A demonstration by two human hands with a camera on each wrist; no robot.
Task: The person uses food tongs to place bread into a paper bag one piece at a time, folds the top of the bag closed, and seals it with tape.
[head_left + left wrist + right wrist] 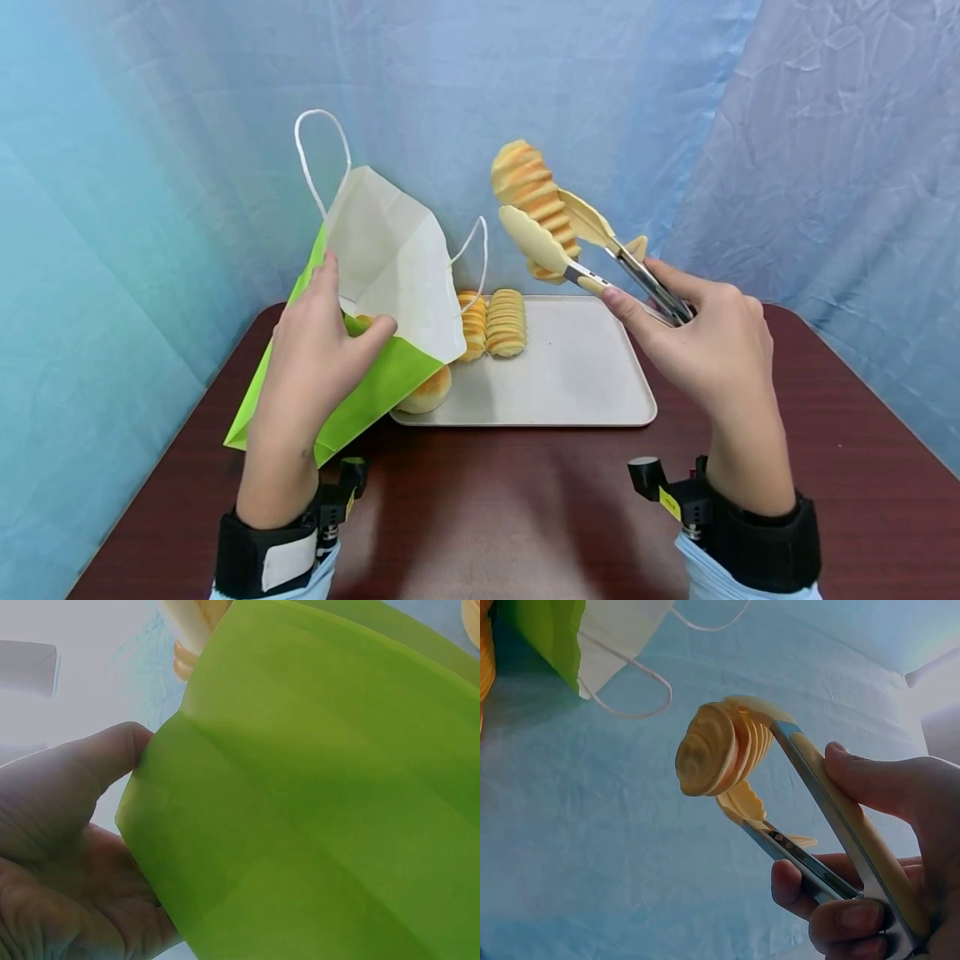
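My left hand (318, 337) grips the rim of a green paper bag (375, 379) with a white inside, holding it tilted with its mouth open; the same hand (67, 847) pinches the bag's green wall (322, 787) in the left wrist view. My right hand (708, 342) grips cream-tipped metal tongs (581, 250), which clamp a ridged spiral bread (528, 196) in the air to the right of the bag's mouth. From the right wrist camera the bread (720, 754) sits between the tongs' tips (810, 795), under the hand (885, 847).
A beige tray (577, 375) lies on the dark red table (525, 500), carrying two more ridged breads (506, 323) and a round bun (427, 392) half behind the bag. Blue cloth hangs behind and at both sides. The bag's white cord handles (318, 154) stick up.
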